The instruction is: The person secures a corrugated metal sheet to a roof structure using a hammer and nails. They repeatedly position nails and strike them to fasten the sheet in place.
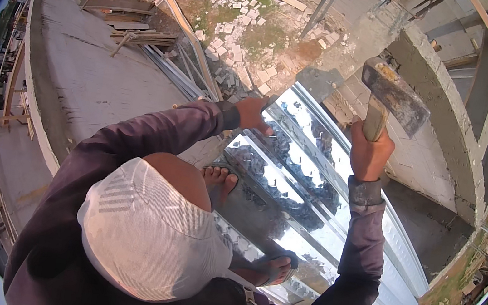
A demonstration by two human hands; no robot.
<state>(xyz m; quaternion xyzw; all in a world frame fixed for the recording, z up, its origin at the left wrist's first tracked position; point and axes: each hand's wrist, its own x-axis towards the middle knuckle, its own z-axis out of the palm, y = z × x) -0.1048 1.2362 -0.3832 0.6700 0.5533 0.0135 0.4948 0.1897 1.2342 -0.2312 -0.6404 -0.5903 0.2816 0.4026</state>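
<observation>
My right hand (371, 151) is closed round the wooden handle of a sledgehammer (404, 101), its worn, heavy head raised above the sheets. Below lies shiny corrugated metal decking (327, 193), ribbed and smeared with dark patches. My left hand (252, 114) is at the decking's far left corner, fingers bent. A short dark piece (270, 102) shows beside these fingers; its kind is unclear, and the grip is partly hidden.
Concrete walls (88, 75) flank me on the left, with another wall (445, 113) at right. Ahead lie broken white blocks (237, 28) and a long timber (191, 43). My sandalled foot (280, 270) is on the decking; a knee in pale patterned cloth (147, 233) rises in front.
</observation>
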